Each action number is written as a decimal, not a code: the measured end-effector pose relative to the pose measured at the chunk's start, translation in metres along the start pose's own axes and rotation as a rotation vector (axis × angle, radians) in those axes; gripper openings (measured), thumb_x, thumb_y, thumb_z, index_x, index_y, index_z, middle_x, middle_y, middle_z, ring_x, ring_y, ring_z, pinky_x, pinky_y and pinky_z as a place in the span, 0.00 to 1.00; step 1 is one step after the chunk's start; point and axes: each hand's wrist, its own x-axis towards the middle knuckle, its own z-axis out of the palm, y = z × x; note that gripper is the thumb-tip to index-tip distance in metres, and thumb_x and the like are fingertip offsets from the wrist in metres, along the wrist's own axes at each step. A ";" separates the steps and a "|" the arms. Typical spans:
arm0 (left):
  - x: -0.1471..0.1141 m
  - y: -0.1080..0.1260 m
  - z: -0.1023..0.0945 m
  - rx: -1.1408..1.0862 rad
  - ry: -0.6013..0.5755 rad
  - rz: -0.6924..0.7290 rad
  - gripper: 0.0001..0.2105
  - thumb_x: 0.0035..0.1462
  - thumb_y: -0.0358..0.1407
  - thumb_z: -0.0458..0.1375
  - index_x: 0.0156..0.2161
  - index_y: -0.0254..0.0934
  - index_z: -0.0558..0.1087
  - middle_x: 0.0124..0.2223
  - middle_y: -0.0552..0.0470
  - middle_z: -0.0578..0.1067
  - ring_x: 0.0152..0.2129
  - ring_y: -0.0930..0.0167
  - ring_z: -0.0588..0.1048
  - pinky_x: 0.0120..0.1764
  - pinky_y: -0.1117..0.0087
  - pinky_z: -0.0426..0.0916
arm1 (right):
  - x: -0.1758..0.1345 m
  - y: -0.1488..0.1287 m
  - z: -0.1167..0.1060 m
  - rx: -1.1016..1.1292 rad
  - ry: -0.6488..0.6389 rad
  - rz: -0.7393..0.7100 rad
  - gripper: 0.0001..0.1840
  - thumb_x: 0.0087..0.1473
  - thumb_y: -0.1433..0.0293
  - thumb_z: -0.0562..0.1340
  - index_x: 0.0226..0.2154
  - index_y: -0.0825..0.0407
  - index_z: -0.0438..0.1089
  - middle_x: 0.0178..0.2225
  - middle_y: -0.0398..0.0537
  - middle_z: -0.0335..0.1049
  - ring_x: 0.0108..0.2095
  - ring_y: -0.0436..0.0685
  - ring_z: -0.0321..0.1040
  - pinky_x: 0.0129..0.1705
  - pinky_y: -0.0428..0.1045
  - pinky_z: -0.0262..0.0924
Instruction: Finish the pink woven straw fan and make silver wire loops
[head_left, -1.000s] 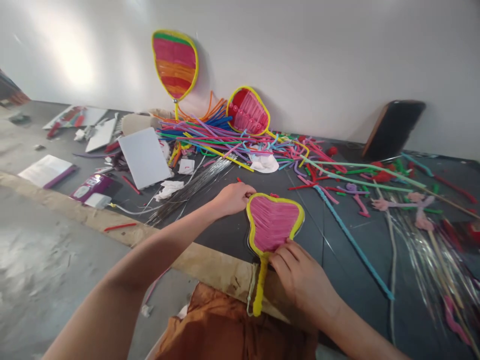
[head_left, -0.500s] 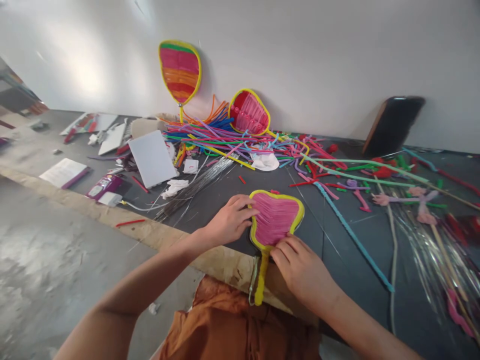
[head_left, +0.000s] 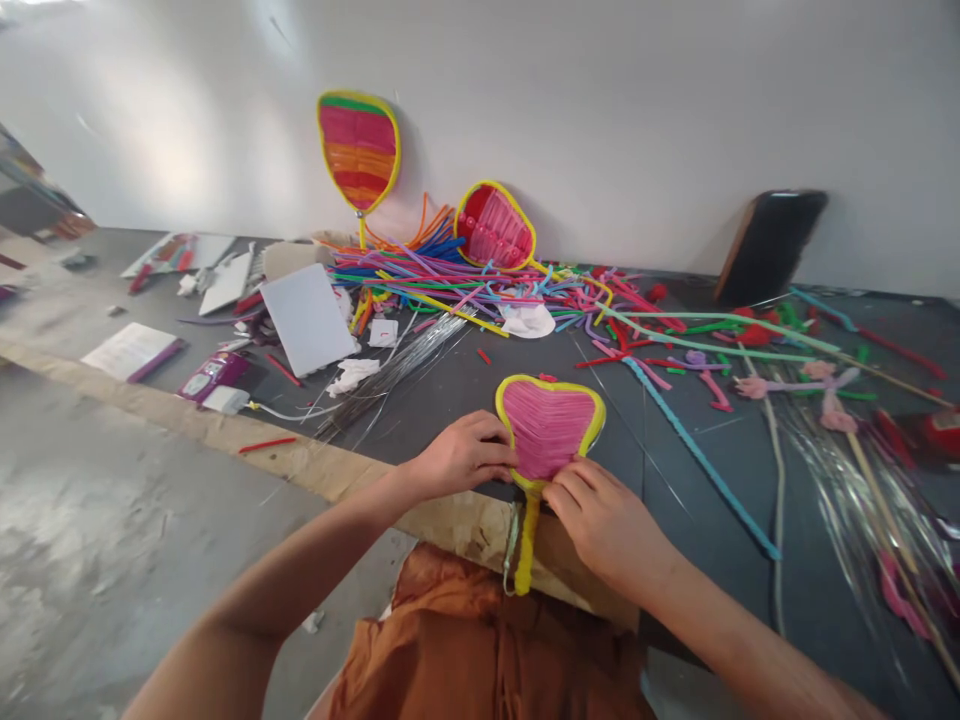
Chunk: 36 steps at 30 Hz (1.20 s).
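A small hand fan (head_left: 550,425) made of pipe cleaners, pink inside a yellow rim, lies at the table's front edge. Its yellow handle (head_left: 527,545) sticks out over the edge toward me, with a pale thin strand hanging beside it. My left hand (head_left: 466,456) grips the fan's lower left rim, thumb and fingers closed. On the lower right rim, just above the handle, the fingers of my right hand (head_left: 606,515) are pinched. The fingertips cover parts of the rim on both sides.
Two finished-looking fans, one striped (head_left: 360,150) and one pink and red (head_left: 495,225), lean on the wall. Before them lies a heap of pipe cleaners (head_left: 427,270). A phone (head_left: 772,245) stands at right; a white card (head_left: 309,320) and a purple device (head_left: 214,375) lie left.
My left hand has slid down the fan's left rim, from its upper side to its lower side. My right hand stays at the lower right rim. The view has shifted slightly.
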 end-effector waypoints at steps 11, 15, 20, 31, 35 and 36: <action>0.000 0.024 0.012 0.107 0.028 0.111 0.08 0.60 0.31 0.51 0.39 0.38 0.73 0.40 0.52 0.76 0.42 0.70 0.69 0.47 0.68 0.64 | -0.001 -0.001 0.002 -0.027 -0.029 0.003 0.09 0.53 0.78 0.54 0.33 0.55 0.68 0.30 0.52 0.67 0.36 0.60 0.63 0.45 0.56 0.59; 0.001 0.031 0.017 0.120 0.007 0.056 0.09 0.61 0.31 0.50 0.38 0.38 0.73 0.39 0.52 0.76 0.40 0.71 0.70 0.45 0.67 0.63 | -0.003 0.000 0.003 -0.013 -0.009 0.030 0.09 0.53 0.79 0.54 0.33 0.56 0.68 0.31 0.52 0.67 0.37 0.59 0.63 0.48 0.56 0.58; 0.007 0.036 0.015 0.097 -0.011 -0.035 0.08 0.60 0.32 0.51 0.34 0.38 0.73 0.35 0.52 0.75 0.35 0.71 0.70 0.42 0.68 0.62 | -0.001 -0.002 0.005 -0.005 0.042 0.048 0.09 0.54 0.78 0.54 0.32 0.55 0.69 0.30 0.51 0.67 0.36 0.59 0.62 0.46 0.56 0.60; 0.012 0.037 0.015 0.153 -0.046 -0.032 0.10 0.58 0.27 0.51 0.31 0.38 0.73 0.31 0.52 0.74 0.34 0.71 0.69 0.39 0.68 0.61 | -0.020 0.041 -0.019 0.231 0.231 0.269 0.09 0.57 0.74 0.54 0.40 0.55 0.68 0.38 0.53 0.70 0.43 0.59 0.64 0.46 0.55 0.63; 0.014 0.038 0.013 0.159 -0.037 -0.025 0.10 0.57 0.27 0.51 0.29 0.37 0.73 0.29 0.52 0.74 0.32 0.70 0.70 0.38 0.67 0.63 | -0.033 0.062 -0.025 0.260 0.135 0.404 0.11 0.57 0.76 0.52 0.39 0.53 0.68 0.37 0.51 0.71 0.38 0.57 0.67 0.42 0.54 0.64; 0.015 0.039 0.013 0.159 -0.039 -0.027 0.10 0.57 0.27 0.51 0.29 0.37 0.73 0.29 0.52 0.74 0.32 0.70 0.70 0.38 0.67 0.64 | -0.034 0.064 -0.023 0.262 0.100 0.383 0.12 0.57 0.76 0.52 0.40 0.53 0.69 0.37 0.50 0.71 0.38 0.56 0.67 0.42 0.53 0.64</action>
